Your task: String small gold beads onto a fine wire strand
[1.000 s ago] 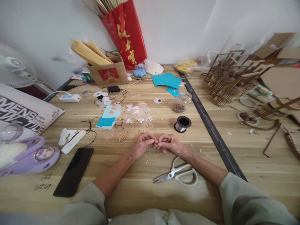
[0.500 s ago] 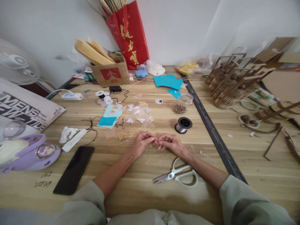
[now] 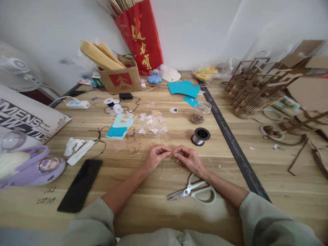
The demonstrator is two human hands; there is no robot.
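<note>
My left hand [image 3: 156,158] is closed in a pinch, thumb against forefinger. From just under its fingertips a thin gold chain [image 3: 162,170] runs down over the wood. My right hand [image 3: 188,159] faces it with fingertips pinched, a narrow gap away; whatever lies between them is too small to make out. Below the hands are a few tiny gold pieces [image 3: 177,170]. White-handled scissors [image 3: 190,192] rest in front of my right forearm, blades pointing left. Beyond the left hand sits a small heap of gold beads [image 3: 134,149].
A spool of clear line [image 3: 200,136] stands beyond my right hand, with a dish of dark beads [image 3: 197,118] behind it. Small bags of findings [image 3: 153,123] spread across the middle. A black phone [image 3: 80,186] lies left; wooden baskets [image 3: 252,89] stand right.
My fingertips have drawn slightly apart, the right hand shifting a little to the right. The chain and the scissors stay where they were.
</note>
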